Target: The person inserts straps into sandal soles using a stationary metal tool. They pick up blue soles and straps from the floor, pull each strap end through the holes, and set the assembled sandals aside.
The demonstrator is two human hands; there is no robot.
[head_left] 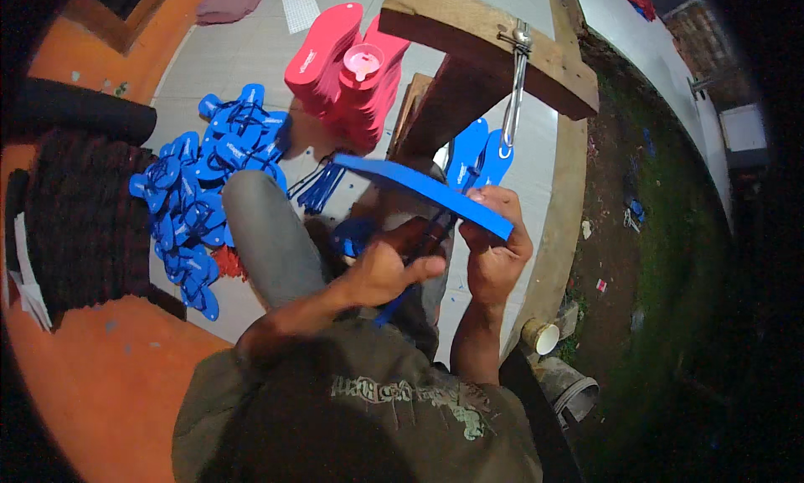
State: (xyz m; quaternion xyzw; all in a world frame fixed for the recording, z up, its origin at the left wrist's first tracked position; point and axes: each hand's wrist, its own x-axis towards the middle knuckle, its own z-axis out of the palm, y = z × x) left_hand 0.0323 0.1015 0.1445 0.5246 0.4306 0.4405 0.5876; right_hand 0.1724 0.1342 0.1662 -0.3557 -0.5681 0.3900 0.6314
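A blue flip-flop sole [427,194], tilted and seen nearly edge-on, is in my right hand [496,248], whose fingers and thumb pinch its right end. Just below the sole, my left hand [383,269] is closed around a dark blue strap [439,225] that runs up to the sole's underside. The fingertips of my left hand are in shadow, so their exact hold is hard to see. A bundle of dark blue straps [320,188] lies on the floor beyond my left knee. More blue soles [469,152] lie behind my right hand.
A wooden stand [477,35] rises ahead, with a metal tool [515,89] hanging from it. Pink soles [322,56] are stacked behind, a small cup [363,61] on top. Blue flip-flops [193,190] heap at left, beside dark rolled material [84,206]. A pale tub [543,337] stands at right.
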